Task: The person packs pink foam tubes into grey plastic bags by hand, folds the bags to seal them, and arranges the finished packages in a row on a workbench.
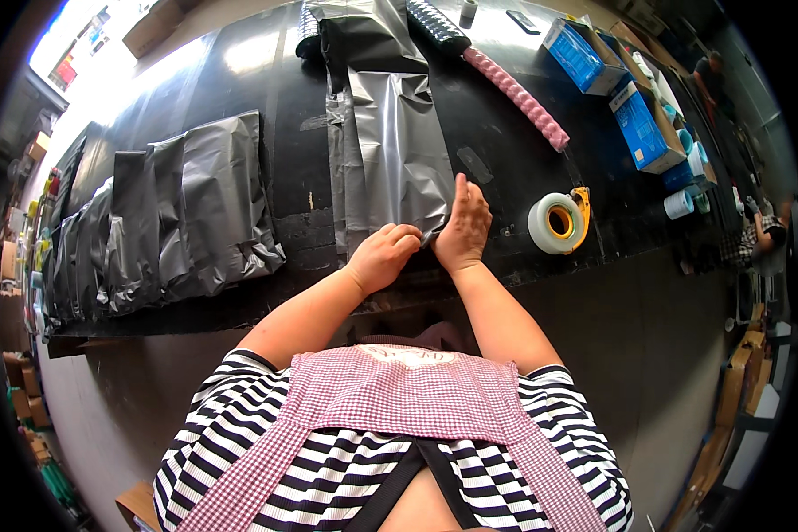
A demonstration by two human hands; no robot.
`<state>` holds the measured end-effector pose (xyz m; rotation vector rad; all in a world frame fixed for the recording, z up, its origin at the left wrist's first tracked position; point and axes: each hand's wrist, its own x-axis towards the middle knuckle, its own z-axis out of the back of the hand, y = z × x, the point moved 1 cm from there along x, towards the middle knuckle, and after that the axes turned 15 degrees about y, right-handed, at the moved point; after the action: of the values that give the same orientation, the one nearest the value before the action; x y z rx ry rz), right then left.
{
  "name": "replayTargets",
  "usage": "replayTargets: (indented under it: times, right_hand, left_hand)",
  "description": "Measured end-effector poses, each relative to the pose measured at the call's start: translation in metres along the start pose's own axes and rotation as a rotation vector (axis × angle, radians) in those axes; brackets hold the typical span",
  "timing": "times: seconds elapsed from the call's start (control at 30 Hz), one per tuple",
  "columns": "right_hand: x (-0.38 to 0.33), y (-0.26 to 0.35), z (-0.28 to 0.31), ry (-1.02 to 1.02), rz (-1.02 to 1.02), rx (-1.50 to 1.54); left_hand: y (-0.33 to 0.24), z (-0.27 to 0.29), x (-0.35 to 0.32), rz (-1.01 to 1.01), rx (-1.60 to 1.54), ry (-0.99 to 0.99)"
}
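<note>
From overhead, the left hand (pixel 383 255) pinches the near end of a grey mailer bag (pixel 390 151) lying on the black worktop (pixel 523 168); the right hand (pixel 464 226) presses it flat, fingers extended. Filled bags (pixel 186 213) sit stacked leftward, the tape dispenser (pixel 559 222) untouched.
</note>
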<state>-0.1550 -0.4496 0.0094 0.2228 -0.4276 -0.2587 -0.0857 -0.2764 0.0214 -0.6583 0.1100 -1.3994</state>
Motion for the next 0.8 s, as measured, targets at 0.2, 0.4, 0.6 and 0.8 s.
replayTargets:
  times: [0.2, 0.4, 0.6, 0.8]
  right_hand:
    - [-0.03, -0.011, 0.002, 0.362, -0.462, 0.347]
    - [-0.044, -0.045, 0.006, 0.472, -0.365, 0.705]
    - [-0.082, -0.034, 0.045, 0.705, -0.42, 0.805]
    - [-0.027, -0.091, 0.068, 1.28, -0.321, 1.249]
  left_hand:
    - [-0.017, 0.005, -0.02, 0.356, 0.227, -0.033]
    - [0.004, 0.001, -0.042, 0.514, -0.058, 0.018]
    - [-0.028, 0.009, -0.066, 0.464, -0.157, 0.242]
    - [0.021, 0.057, -0.043, 0.468, -0.347, 0.212]
